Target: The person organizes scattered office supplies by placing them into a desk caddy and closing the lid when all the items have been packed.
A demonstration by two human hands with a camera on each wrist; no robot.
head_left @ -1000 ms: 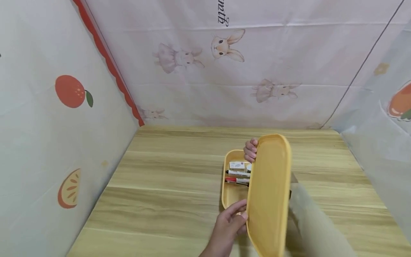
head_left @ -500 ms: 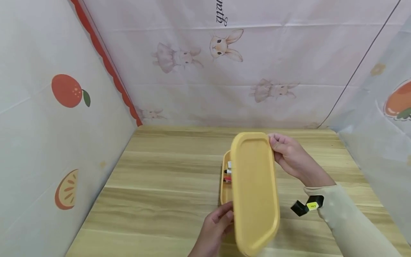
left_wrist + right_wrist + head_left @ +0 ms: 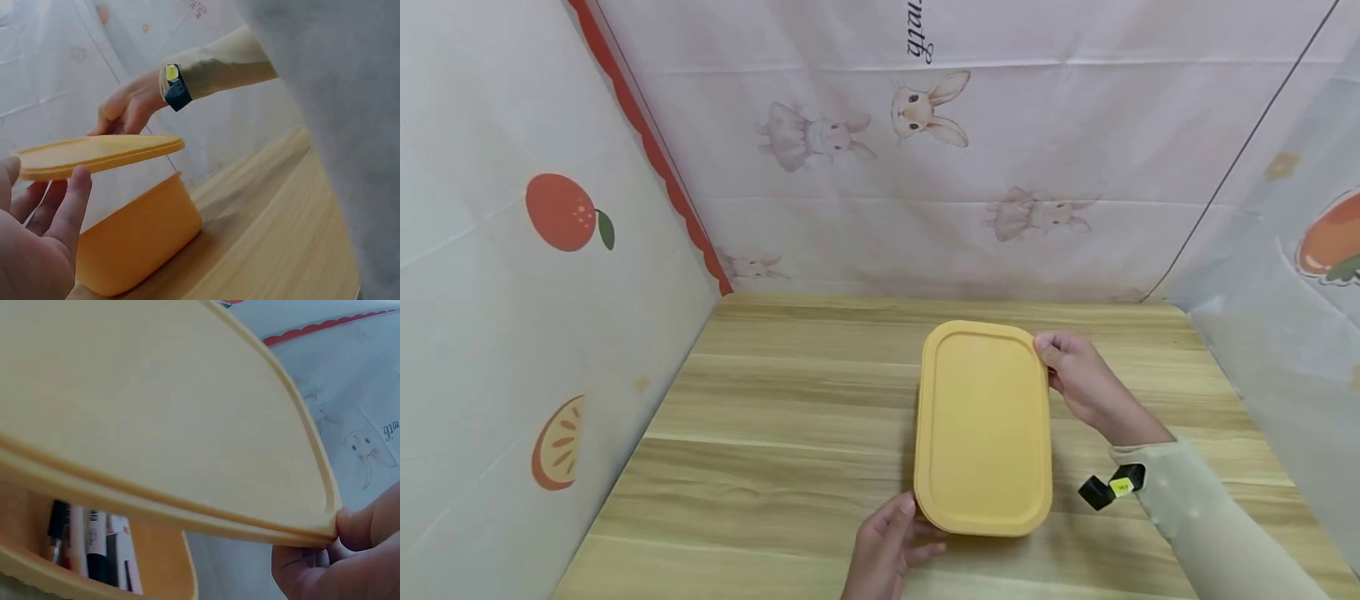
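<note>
A yellow lid hangs level over a yellow box, and a gap shows between the two in both wrist views. My right hand pinches the lid's far right corner, thumb on top and fingers beneath. At the near left corner my left hand holds the lid's edge between thumb and fingers. Through the gap in the right wrist view, several marker pens stand out inside the box. From the head view the lid hides the box and what lies in it.
The box stands on a wood-grain table. Printed cloth walls rise at the back and both sides. A black strap with a yellow tag sits on the right sleeve.
The lid has turned from a steep tilt to lying flat above the box, covering it from above. My right hand has moved from behind the lid to its far right corner.
</note>
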